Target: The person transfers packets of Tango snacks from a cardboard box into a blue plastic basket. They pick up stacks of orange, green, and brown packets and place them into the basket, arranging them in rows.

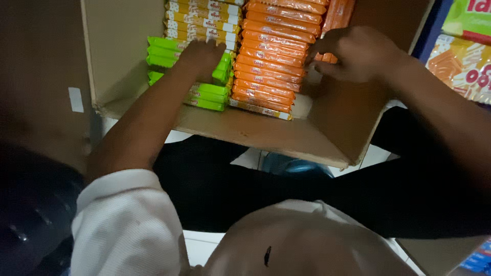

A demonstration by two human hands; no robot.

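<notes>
An open cardboard box [240,130] is seen from above, packed with flat wrapped packets in rows. The left hand [202,56] is laid on the green packets [207,97], with yellow packets [204,20] stacked just beyond. The right hand [358,53] is curled against the orange packets [271,61], fingertips touching the stack's right edge. More packaged goods [463,61] are shelved at far right.

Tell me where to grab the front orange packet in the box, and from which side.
Judging by the pose, take the front orange packet by its exposed long edge, coming from above and the near side. The orange packets stand on edge, packed face to face, so only the top edges and this one's front face are free. The right hand is at the stack's far right end; the left hand rests on green packets.
</notes>
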